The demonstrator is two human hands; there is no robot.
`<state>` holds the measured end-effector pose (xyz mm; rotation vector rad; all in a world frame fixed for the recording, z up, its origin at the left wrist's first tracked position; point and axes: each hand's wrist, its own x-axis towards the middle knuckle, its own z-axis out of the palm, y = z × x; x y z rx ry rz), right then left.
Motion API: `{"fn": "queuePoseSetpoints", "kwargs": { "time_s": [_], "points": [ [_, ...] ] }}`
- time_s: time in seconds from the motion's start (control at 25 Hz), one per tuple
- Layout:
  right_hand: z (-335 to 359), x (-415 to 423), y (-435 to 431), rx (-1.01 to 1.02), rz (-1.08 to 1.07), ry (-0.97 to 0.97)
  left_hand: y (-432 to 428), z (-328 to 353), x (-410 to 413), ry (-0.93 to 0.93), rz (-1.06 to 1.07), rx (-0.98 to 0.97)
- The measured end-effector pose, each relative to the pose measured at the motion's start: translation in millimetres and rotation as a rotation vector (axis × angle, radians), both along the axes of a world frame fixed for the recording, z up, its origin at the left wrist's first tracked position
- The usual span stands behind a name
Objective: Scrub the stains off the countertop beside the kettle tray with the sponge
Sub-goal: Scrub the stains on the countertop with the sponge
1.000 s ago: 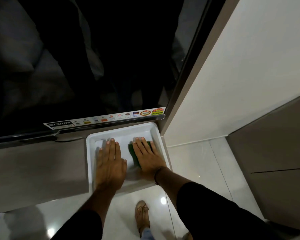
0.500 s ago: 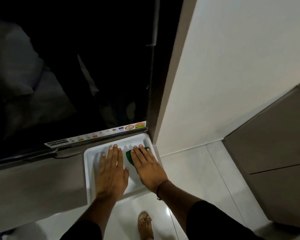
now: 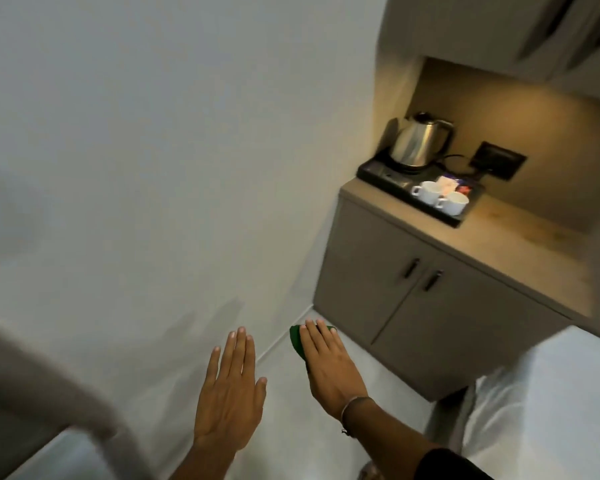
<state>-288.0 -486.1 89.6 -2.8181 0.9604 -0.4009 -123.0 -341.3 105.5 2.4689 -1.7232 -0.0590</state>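
Note:
My right hand (image 3: 329, 368) holds a green sponge (image 3: 296, 341) under its flat fingers, in the air above the floor; only the sponge's left and top edges show. To its left my left hand (image 3: 229, 393) is flat, fingers apart, holding nothing. Far ahead at the upper right a steel kettle (image 3: 418, 142) stands on a black tray (image 3: 378, 171) with two white cups (image 3: 440, 197) and sachets. The tray sits on a beige countertop (image 3: 520, 251), whose bare lit part lies to the tray's right. Both hands are well short of the counter.
A grey cabinet (image 3: 430, 306) with two dark door handles carries the countertop. A black wall socket (image 3: 497, 164) with the kettle cord is behind the tray. A white wall fills the left. A blurred grey ledge (image 3: 32, 393) is at the lower left, and something white (image 3: 551, 393) at the lower right.
The view has swung right, away from the dark screen and white tray. Both hands have lifted off that tray, the right one taking the sponge along. The kettle counter has come into view.

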Motion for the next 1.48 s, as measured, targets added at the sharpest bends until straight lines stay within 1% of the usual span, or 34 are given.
{"fn": "queuePoseSetpoints", "kwargs": {
  "time_s": [0.2,0.36,0.48,0.56,0.76,0.92,1.08,1.2,1.36,1.48],
  "points": [
    [29,-124,-159,0.057,-0.295,0.014,-185,5,-93,-0.035,-0.250,-0.007],
    [50,-226,-263,0.068,-0.438,0.051,-327,16,-177,-0.011,-0.432,-0.020],
    [56,-287,-323,0.054,-0.524,0.049,-418,26,-228,0.019,-0.531,-0.016],
    [56,-319,-357,0.080,-0.583,0.045,-469,30,-254,0.018,-0.587,0.006],
    [47,-382,-441,0.123,-0.720,0.060,-587,24,-302,0.048,-0.710,0.036],
    [38,-408,-490,0.171,-0.821,0.108,-654,13,-321,0.063,-0.781,0.052],
    [25,-411,-523,0.242,-0.908,0.123,-701,-7,-326,0.066,-0.820,0.091],
    [12,-401,-521,0.301,-0.864,0.126,-710,-24,-324,0.088,-0.812,0.136],
    [1,-386,-517,0.229,-0.945,0.013,-713,-38,-322,0.116,-0.787,0.093],
    [-6,-405,-491,0.213,-0.904,-0.014,-713,-47,-322,0.122,-0.786,0.060]
  ]
}}
